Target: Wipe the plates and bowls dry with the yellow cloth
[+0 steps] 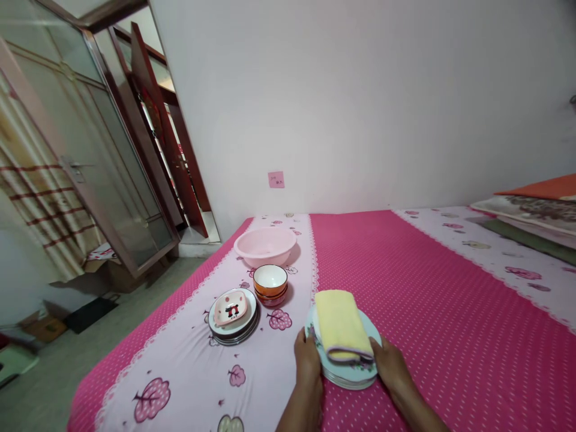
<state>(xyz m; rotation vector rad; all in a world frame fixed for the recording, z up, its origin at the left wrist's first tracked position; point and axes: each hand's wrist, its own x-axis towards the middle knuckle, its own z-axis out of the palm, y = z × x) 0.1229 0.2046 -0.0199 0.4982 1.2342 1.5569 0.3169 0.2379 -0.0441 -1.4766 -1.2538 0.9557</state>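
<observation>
Both hands grip a stack of pale plates [351, 373] with a flower pattern, low in the head view over the pink bedspread. My left hand [308, 354] is closed on the stack's left rim, and my right hand [390, 364] on its right rim. On top of the plates lies a folded yellow cloth [342, 324] with a purple edge. To the left sits a stack of dark-rimmed plates [249, 305] bearing a small square dish [231, 308] with a cartoon figure. Stacked orange and red bowls [270, 289] stand beside it.
Behind the bowls is a pink basin [265, 249]. Folded bedding [535, 213] lies at the far right of the bed [432, 288]. A pink note [276, 179] is stuck to the wall. A glass door [103, 138] stands at the left, above the floor beyond the bed's edge.
</observation>
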